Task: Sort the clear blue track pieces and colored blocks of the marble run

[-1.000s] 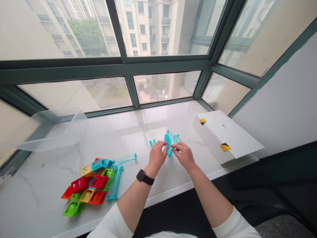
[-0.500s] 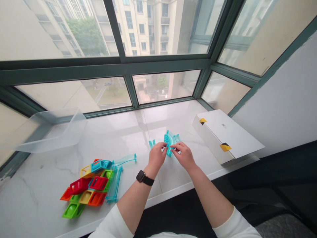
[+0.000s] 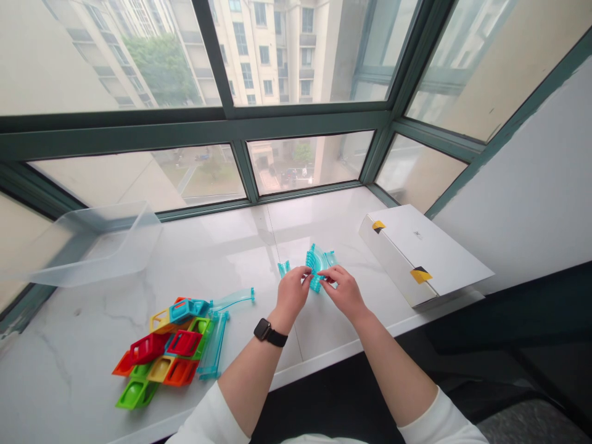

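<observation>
My left hand [image 3: 294,290], with a dark watch [image 3: 263,329] on its wrist, has thumb and forefinger pinched together. Facing it, my right hand [image 3: 343,291] pinches in the same way, fingertips close to the left ones. What sits between the fingertips is too small to make out. Right behind and below them lies a curved clear-teal track piece [image 3: 318,256], partly covered by the fingers. A ribbed teal end [image 3: 316,285] shows between the hands. Another small teal track piece [image 3: 283,268] pokes out behind my left hand.
On the white sill [image 3: 250,246] at left lies a pile of red, green, yellow and blue plastic pieces [image 3: 169,354]. Beside it are straight teal tracks [image 3: 214,345] and a wavy teal track [image 3: 234,298]. A clear bin [image 3: 134,271] stands far left, a white box [image 3: 425,253] right. Windows border the back.
</observation>
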The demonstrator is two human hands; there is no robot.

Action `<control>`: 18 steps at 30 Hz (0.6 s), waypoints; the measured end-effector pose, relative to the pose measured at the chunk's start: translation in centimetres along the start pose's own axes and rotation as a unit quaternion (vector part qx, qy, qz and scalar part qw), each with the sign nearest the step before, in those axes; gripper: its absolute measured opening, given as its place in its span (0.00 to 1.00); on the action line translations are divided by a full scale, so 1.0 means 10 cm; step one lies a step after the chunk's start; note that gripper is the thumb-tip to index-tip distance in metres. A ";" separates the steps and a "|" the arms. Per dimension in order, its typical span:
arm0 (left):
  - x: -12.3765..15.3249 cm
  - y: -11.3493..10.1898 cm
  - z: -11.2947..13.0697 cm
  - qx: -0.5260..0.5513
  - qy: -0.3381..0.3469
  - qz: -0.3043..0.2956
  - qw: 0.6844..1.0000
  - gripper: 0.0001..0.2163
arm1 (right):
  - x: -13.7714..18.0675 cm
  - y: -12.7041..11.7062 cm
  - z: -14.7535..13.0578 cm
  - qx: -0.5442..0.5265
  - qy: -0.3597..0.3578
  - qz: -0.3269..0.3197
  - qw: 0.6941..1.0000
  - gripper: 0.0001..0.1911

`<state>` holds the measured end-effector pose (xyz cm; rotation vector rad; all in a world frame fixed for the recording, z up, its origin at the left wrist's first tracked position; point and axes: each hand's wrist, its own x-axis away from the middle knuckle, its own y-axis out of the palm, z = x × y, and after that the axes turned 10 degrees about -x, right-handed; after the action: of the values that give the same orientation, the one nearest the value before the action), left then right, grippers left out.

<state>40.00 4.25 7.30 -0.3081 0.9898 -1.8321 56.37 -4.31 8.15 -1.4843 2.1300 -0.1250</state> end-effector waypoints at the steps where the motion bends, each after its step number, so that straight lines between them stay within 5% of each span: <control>1: 0.00 0.00 0.00 0.002 -0.001 0.000 1.000 0.06 | 0.00 0.00 0.00 -0.001 0.000 0.000 1.000 0.10; 10: 0.02 0.01 0.00 0.009 -0.014 -0.011 1.000 0.07 | 0.12 0.04 0.14 -0.009 0.029 0.036 0.999 0.30; 18: 0.01 0.00 0.00 0.017 -0.017 -0.013 1.000 0.07 | 0.20 0.14 0.18 -0.022 0.102 0.065 0.992 0.19</control>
<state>40.01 4.17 7.27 -0.3320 0.9339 -1.8586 55.55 -5.20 5.36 -1.4039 2.3994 -0.1903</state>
